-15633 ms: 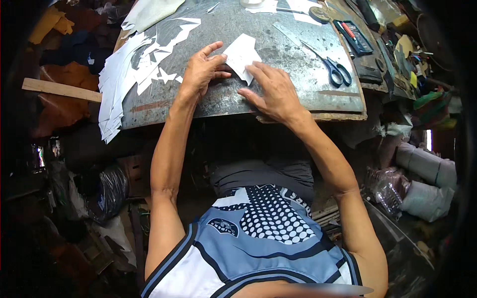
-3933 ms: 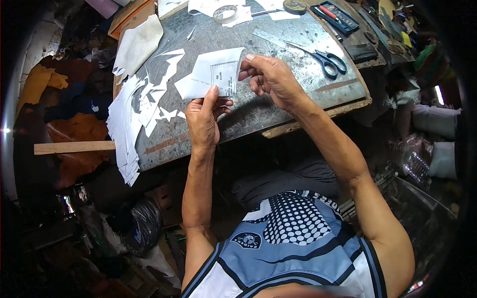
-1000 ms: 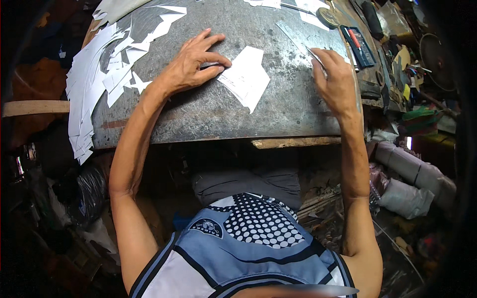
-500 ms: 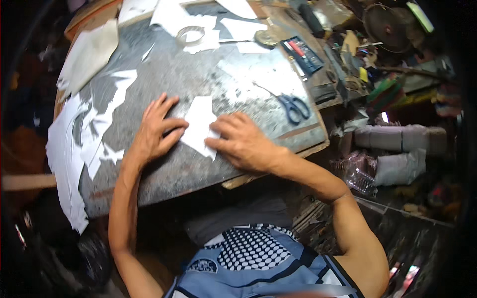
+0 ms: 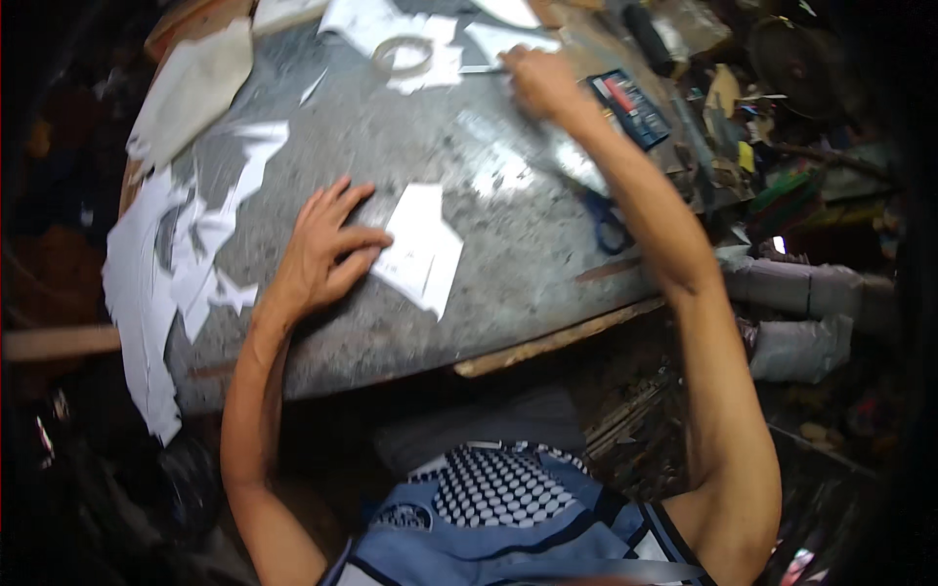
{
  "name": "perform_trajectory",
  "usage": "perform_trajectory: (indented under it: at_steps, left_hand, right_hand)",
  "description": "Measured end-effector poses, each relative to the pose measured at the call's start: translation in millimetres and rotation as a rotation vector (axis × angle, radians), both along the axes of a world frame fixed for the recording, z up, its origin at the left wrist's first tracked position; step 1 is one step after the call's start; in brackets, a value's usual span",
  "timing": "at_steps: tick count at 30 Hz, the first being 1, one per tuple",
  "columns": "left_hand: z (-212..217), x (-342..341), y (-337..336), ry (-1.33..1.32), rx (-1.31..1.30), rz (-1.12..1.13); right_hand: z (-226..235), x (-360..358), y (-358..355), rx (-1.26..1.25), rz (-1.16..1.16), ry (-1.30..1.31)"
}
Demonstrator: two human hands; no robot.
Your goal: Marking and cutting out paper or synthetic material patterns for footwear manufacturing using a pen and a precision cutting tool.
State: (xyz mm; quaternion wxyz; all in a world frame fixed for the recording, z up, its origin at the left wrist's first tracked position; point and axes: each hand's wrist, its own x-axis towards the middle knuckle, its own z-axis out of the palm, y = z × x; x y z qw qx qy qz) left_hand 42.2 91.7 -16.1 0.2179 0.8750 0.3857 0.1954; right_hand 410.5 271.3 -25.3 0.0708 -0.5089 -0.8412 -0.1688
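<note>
A white angular cut paper piece (image 5: 420, 256) with faint markings lies flat on the grey metal tabletop (image 5: 332, 332). My left hand (image 5: 327, 249) rests open beside it, fingers spread, the index fingertip and thumb at its left edge. Far across the table, my right hand (image 5: 542, 86) has its fingers bent down at the end of a thin light rod (image 5: 479, 69). Motion blur hides whether those fingers grip it. Blue-handled scissors (image 5: 608, 223) lie partly covered by my right forearm.
A tape roll (image 5: 403, 57) sits on white sheets at the back. Beyond my right wrist is a dark flat case (image 5: 630, 107) with a red item. White paper offcuts (image 5: 147, 264) hang over the left edge. Wrapped rolls (image 5: 801, 283) and clutter lie off the table's right side.
My right hand has left the paper piece and reached away to the back of the table. My left hand stays by the paper. The view has shifted slightly.
</note>
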Motion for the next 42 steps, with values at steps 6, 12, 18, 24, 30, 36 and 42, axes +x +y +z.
perform_trajectory:
  at_steps: [6,12,18,24,30,36,42]
  left_hand:
    - [-5.0,-0.2,3.8,-0.035,0.056,-0.006]
    - [-15.9,0.7,5.6,-0.016,0.094,-0.018]
    - [-22.6,-9.9,5.8,0.022,0.154,-0.013]
    - [-24.2,-9.7,7.9,0.023,0.171,-0.028]
    - [-25.2,-13.2,10.3,0.010,0.187,-0.056]
    - [-26.2,-17.3,11.6,-0.004,0.191,-0.083]
    - [-23.7,-16.1,10.8,0.001,0.175,-0.082]
  right_hand:
    - [5.4,10.4,16.8,-0.055,-0.015,0.017]
    - [42.5,5.4,-29.4,-0.213,0.060,0.928]
    - [52.6,-54.2,-179.0,-0.666,0.399,1.349]
    - [33.0,-93.3,-238.0,-0.758,0.320,1.311]
    - [37.8,-113.1,-234.1,-0.779,0.315,1.198]
    - [27.1,-119.9,-236.2,-0.779,0.254,1.234]
    - [20.5,-126.7,-231.8,-0.745,0.238,1.126]
